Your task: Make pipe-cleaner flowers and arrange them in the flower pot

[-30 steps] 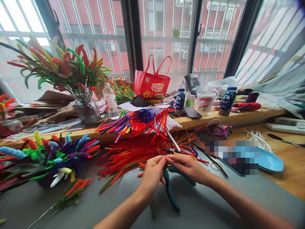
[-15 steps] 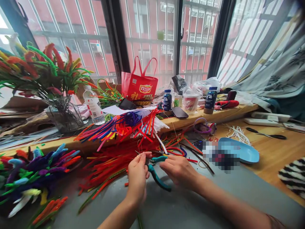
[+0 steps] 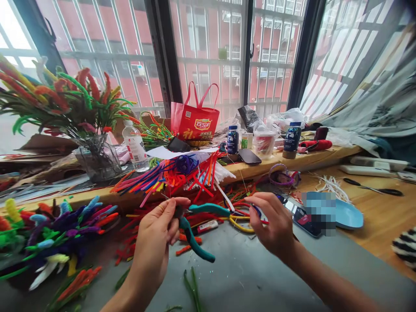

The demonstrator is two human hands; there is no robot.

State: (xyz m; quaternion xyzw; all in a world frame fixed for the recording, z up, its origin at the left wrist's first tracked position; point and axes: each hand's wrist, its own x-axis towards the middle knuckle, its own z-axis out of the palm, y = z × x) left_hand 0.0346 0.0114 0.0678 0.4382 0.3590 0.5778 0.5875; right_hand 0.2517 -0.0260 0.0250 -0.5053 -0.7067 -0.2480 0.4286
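My left hand is raised over the grey tabletop and grips teal-handled pliers close to their jaws. One handle points right and the other hangs down. My right hand is apart from the pliers, to their right, with thumb and forefinger pinched on a thin wire that is barely visible. A heap of red pipe cleaners lies just beyond both hands.
A bundle of coloured pipe cleaners lies on the wooden ledge with a glass vase, water bottle, red bag and phone. Pipe-cleaner flowers sit left. A blue plate and scissors lie right.
Both hands have risen and drawn apart. The pliers went from my right hand to my left hand, and my right hand moved right, pinching the wire.
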